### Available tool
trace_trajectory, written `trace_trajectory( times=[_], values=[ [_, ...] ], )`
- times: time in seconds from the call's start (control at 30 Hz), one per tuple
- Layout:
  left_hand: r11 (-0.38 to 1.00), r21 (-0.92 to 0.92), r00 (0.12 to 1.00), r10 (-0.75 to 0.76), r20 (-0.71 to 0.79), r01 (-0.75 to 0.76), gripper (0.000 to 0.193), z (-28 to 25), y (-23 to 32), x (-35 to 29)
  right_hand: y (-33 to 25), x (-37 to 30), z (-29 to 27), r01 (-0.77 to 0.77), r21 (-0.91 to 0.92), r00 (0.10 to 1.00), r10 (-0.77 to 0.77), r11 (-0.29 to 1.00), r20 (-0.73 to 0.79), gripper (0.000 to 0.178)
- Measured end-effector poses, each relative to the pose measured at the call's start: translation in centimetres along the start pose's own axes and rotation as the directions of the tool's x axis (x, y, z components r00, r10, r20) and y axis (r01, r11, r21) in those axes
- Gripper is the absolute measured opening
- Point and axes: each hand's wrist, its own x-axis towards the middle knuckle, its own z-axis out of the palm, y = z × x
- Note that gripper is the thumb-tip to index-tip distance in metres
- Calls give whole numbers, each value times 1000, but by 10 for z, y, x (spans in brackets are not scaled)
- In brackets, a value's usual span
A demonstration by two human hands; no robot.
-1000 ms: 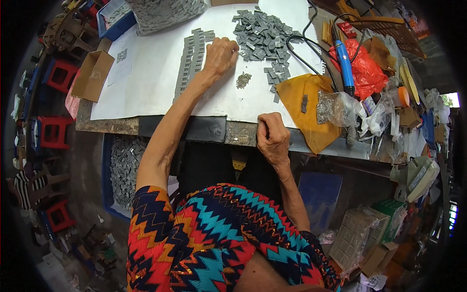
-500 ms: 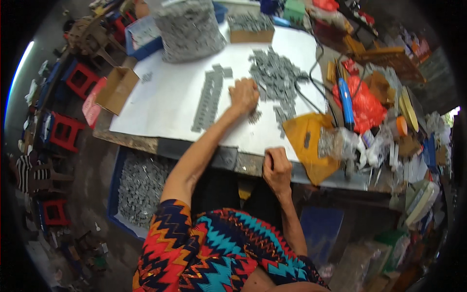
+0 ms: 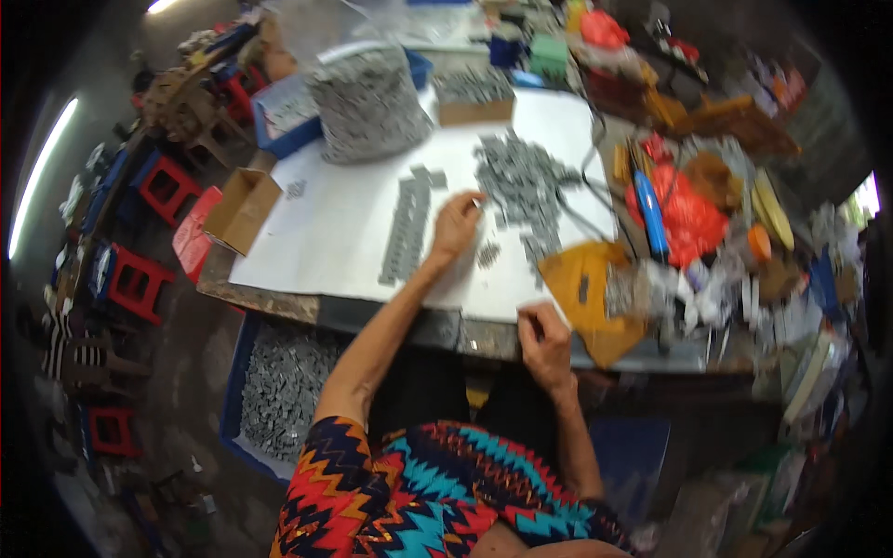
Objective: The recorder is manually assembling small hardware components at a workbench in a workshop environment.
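A: What is recorded of the hands?

B: The left hand (image 3: 456, 228) is seen over the white paper (image 3: 321, 246), between the lined-up grey pieces (image 3: 406, 232) and the loose grey heap (image 3: 519, 181); its fingertips are drawn together, though whether a piece is gripped cannot be told; the right hand (image 3: 546, 339) is loosely curled at the near edge of the tabletop (image 3: 489, 340); its inner side is hidden, so whether anything is held cannot be told.

A: What is found nearby?

B: A small pile of tiny bits (image 3: 488, 254) is noted just right of the left hand.

A: Are markings noted?

B: A dark square code (image 3: 296, 190) is printed near the cardboard box (image 3: 260, 216); its detail is too blurred to be read.
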Motion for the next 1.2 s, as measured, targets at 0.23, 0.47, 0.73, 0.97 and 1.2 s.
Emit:
trace_trajectory(
  times=[0.23, 0.47, 0.73, 0.97, 1.2],
  values=[
    [920, -329, 976, -186, 115, 214, 20, -40, 86, -62, 0, 30, -42, -99, -38, 991, 95, 994, -90, 6],
    [951, -235, 979, -190, 74, 202, 24, -23, 76, -115, 58, 38, -88, -261, -163, 963, 244, 952, -116, 12],
    [977, -163, 990, -133, 40, 138, 24, -25, 72, -127, 79, 58, -79, -42, -465, 996, 73, 884, 50, 15],
    [975, -171, 989, -134, 57, 142, 24, -27, 74, -125, 107, 79, -84, 0, -515, 974, 116, 857, 194, 14],
    [979, -149, 989, -130, 64, 138, 24, -27, 73, -125, 103, 91, -87, 52, -550, 926, 166, 833, 339, 15]
  ],
)
